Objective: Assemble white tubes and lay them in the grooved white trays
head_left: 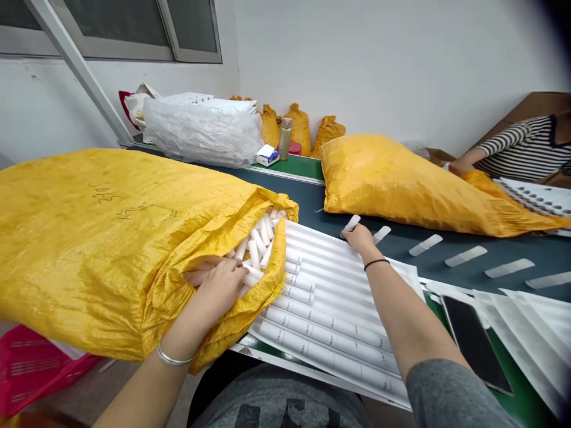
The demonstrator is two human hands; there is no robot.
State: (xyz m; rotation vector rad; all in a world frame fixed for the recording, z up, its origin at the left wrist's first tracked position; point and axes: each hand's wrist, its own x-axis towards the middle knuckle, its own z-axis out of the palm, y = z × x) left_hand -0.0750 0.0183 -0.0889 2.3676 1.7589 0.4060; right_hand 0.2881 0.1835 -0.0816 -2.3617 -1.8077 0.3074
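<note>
My left hand [219, 284] reaches into the open mouth of a large yellow woven sack [102, 238], its fingers closed among several white tubes [259, 241]. My right hand [358, 236] is stretched forward over the dark conveyor belt [401, 244], pinching one white tube [352, 223] at its edge. A white ribbed tray [330, 303] with tubes lying in its grooves sits between my arms.
Several single white tubes [466, 256] lie spaced along the belt to the right. A second yellow sack [401, 178] lies across the belt. A person in a striped top [526, 148] works at far right. A black phone [475, 342] and stacked white trays [530, 333] lie near me.
</note>
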